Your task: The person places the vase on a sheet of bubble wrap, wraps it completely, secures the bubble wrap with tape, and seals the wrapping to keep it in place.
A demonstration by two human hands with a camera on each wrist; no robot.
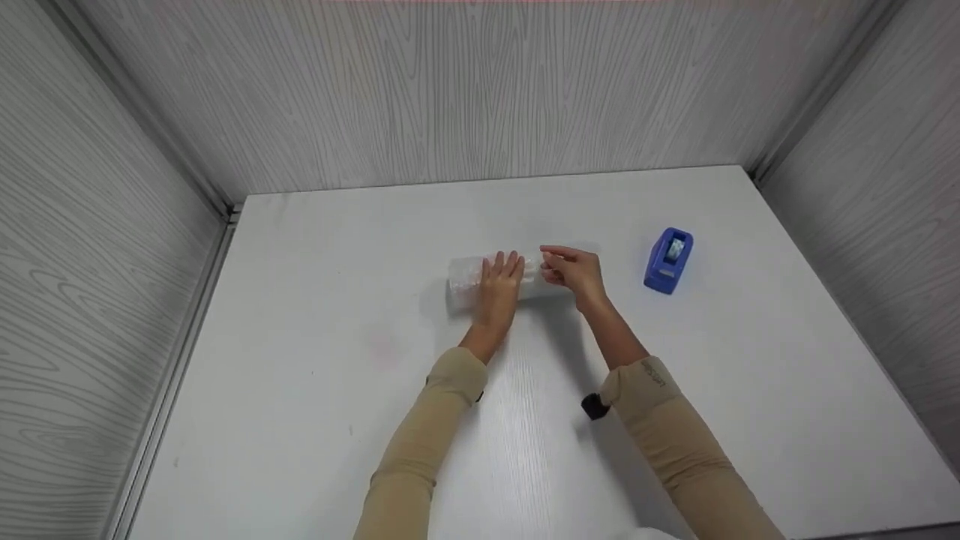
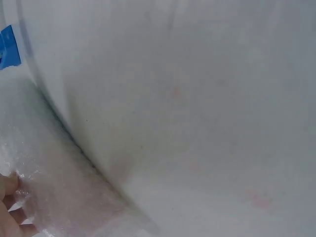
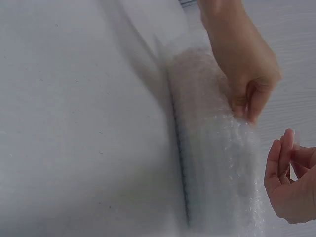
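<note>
A cylindrical bundle of clear bubble wrap (image 1: 463, 281) lies sideways on the white table. Across its middle rests my left hand (image 1: 498, 294), its fingers extended over the top and pressing the wrap down. My right hand (image 1: 576, 274) is raised by the bundle's right end. Between its thumb and forefinger it pinches a small piece of clear tape (image 3: 296, 139), which shows as a pale translucent sliver in the right wrist view. What lies inside the bubble wrap is hidden by its layers.
To the right of the hands stands a blue tape dispenser (image 1: 668, 261) with a roll of tape in it. Wood-grain panels (image 1: 480, 90) wall in the white table (image 1: 322, 360) at the back and on both sides.
</note>
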